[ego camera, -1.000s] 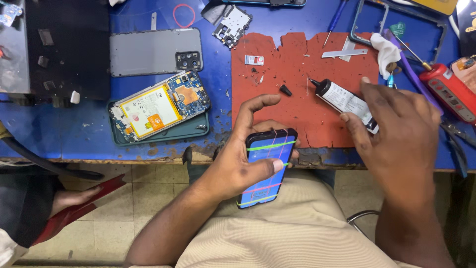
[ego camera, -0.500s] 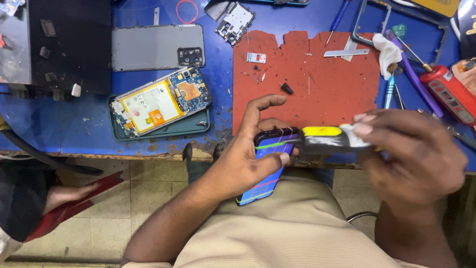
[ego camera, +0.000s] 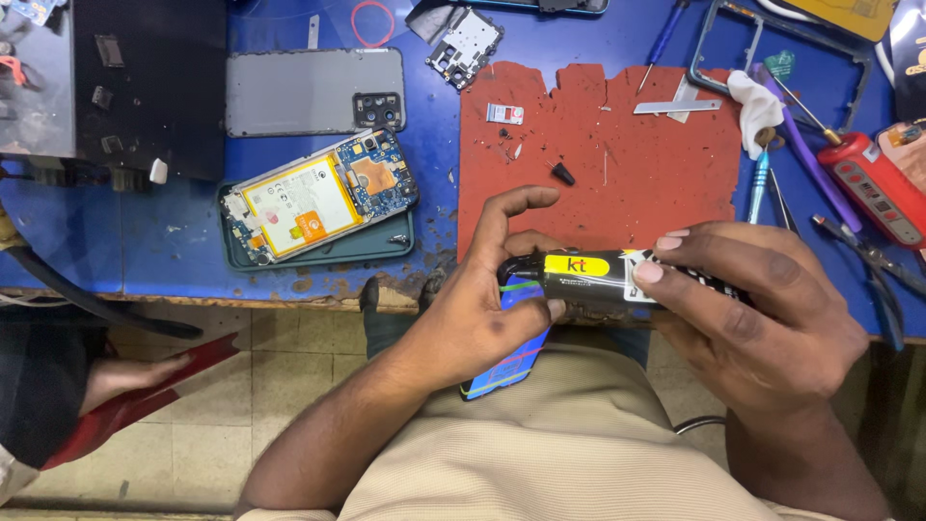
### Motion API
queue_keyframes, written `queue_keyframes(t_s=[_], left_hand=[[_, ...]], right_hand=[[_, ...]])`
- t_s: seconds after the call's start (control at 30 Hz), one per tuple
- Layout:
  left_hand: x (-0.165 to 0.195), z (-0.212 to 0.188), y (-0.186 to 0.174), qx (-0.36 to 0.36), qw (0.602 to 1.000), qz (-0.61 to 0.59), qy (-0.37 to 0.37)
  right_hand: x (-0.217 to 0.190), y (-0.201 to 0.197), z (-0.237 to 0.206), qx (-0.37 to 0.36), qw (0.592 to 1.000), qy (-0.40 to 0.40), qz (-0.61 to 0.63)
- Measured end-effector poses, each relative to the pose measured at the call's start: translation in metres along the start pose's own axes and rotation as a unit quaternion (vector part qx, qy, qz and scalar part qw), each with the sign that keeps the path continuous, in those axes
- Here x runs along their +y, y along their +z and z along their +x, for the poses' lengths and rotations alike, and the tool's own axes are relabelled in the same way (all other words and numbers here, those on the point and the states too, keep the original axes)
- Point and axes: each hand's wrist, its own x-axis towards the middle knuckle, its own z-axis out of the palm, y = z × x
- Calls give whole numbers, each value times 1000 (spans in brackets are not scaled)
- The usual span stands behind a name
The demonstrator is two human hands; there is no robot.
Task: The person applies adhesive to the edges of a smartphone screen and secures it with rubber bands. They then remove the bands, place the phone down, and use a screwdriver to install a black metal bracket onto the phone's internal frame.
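My left hand (ego camera: 482,309) grips a blue phone panel (ego camera: 506,362) over my lap, just below the bench edge. My right hand (ego camera: 752,318) holds a black glue tube (ego camera: 588,277) with a yellow label, lying sideways, its tip at the panel's upper edge next to my left fingers. Most of the panel is hidden under my left palm. The tube's black cap (ego camera: 562,175) lies on the red mat (ego camera: 617,154).
On the blue bench lie an opened phone with a yellow battery (ego camera: 313,198), a grey back cover (ego camera: 313,92), a black block (ego camera: 106,87) at left, a red tool (ego camera: 873,183), screwdrivers and tweezers at right. Another person's hand (ego camera: 125,381) is at lower left.
My right hand picked the glue tube off the red mat and brought it down and left to the top of the blue panel. My left hand kept holding the panel.
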Motion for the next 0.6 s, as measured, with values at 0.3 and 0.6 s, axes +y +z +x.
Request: queue_keyframes(t_s=[0.3, 0.6], left_hand=[[-3, -1, 0, -1, 1000, -1, 11], [-9, 0, 1, -3, 999, 7, 47]], right_hand=[[-4, -3, -1, -8, 1000, 14, -20], [-3, -3, 0, -10, 1000, 7, -19]])
